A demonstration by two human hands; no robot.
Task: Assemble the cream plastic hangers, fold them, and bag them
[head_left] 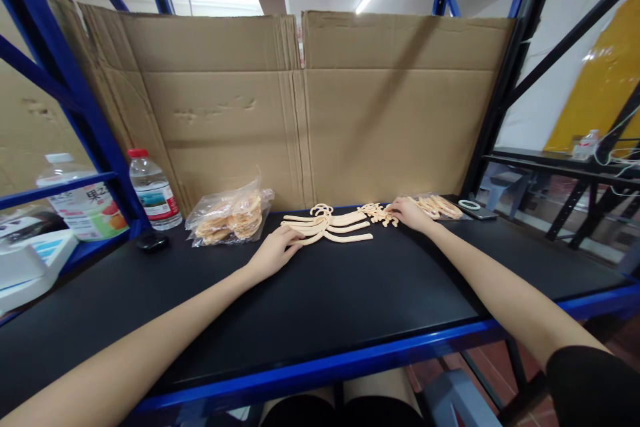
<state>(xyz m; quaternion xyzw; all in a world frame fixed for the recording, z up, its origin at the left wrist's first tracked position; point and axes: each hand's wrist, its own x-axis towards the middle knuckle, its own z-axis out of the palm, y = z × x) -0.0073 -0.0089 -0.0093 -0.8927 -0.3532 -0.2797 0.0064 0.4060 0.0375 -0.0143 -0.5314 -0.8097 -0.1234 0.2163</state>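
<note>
Cream clothes hangers (pixel 345 221) lie stacked on the black table, their curled hooks bunched at the middle and their curved arms fanned out to both sides. At the left ends of these arms is my left hand (pixel 275 252), its thumb and fingers closed around the nearest arm. A pile of small cream branched pieces (pixel 373 211) sits just right of the hangers. My right hand (pixel 411 215) reaches into that pile with fingertips pinched on one of the pieces; the fingers partly hide it.
A clear bag (pixel 230 217) of cream pieces stands left, another bag (pixel 440 207) right. Beside it are a phone (pixel 477 211) and a white ring (pixel 469 205). A water bottle (pixel 155 193) and a black mouse (pixel 153 241) stand left. Cardboard (pixel 225 113) walls the back.
</note>
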